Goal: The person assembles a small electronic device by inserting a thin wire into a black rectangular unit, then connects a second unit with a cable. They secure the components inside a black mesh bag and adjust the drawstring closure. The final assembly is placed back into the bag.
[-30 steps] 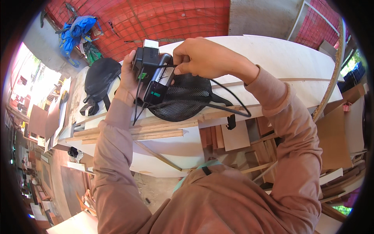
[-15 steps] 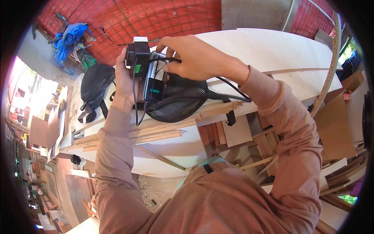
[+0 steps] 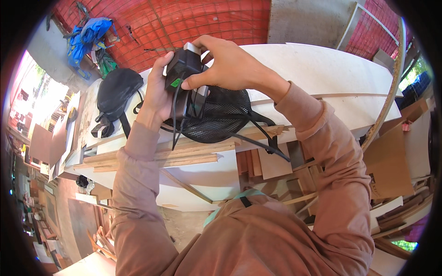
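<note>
My left hand [image 3: 158,94] is wrapped around a small black box-shaped device [image 3: 180,66] with a green label and a pale end piece, together with a flat dark-and-silver device [image 3: 197,102] resembling a power bank. From the right, my right hand [image 3: 237,66] grips the black box, thumb on its near face and the other fingers behind, partly hidden. A thin black cable [image 3: 174,126] loops down beside the devices. Just under them lies a black mesh bag [image 3: 225,122] with straps, and a thicker black cable [image 3: 262,146] runs over it to the right.
A black pouch [image 3: 119,92] sits left on a white board surface [image 3: 317,69]. Wooden strips [image 3: 184,154] line its near edge. Red sheeting behind a wire grid [image 3: 202,23] stands at the back, with blue plastic [image 3: 92,39] hanging left. Cardboard [image 3: 386,161] and timber are at right.
My right hand has shifted from the flat device's cable onto the black box, which is now tilted. The thicker cable's loose end hangs lower over the board's near edge.
</note>
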Motion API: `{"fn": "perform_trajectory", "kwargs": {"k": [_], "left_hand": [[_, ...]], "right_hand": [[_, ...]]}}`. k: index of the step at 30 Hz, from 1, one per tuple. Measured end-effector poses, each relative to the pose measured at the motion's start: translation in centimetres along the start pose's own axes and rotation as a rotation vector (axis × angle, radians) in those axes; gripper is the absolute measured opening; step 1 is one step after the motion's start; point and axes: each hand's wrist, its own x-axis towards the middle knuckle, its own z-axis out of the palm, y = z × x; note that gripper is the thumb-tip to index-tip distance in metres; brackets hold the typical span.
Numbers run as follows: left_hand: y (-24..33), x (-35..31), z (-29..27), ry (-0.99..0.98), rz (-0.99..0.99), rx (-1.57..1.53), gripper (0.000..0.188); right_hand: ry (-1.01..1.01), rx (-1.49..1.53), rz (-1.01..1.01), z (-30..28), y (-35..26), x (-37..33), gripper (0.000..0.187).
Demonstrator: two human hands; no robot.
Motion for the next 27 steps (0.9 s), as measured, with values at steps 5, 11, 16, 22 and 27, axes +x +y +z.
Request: {"fn": "perform_trajectory", "kwargs": {"k": [5, 11, 16, 22, 27], "left_hand": [[0.2, 0.0, 0.2, 0.076, 0.013, -0.086, 0.079], [0.4, -0.2, 0.4, 0.102, -0.057, -0.102, 0.100], [0.1, 0.4, 0.1, 0.093, -0.052, 0.042, 0.105], [0.4, 0.2, -1.1, -0.039, -0.002, -0.108, 0.070], [0.2, -0.4, 0.6, 0.027, 0.049, -0.065, 0.069]], "right_hand": [[0.253, -0.063, -0.175, 2.2, 0.8, -0.6, 0.083], [0.286, -0.040, -0.214, 1.3, -0.2, -0.8, 0.080], [0.217, -0.090, -0.283, -1.7, -1.0, 0.4, 0.078], [0.212, -0.050, -0.337, -1.7, -1.3, 1.3, 0.083], [0.196, 0.039, -0.284, -0.6, -0.7, 1.3, 0.081]]}}
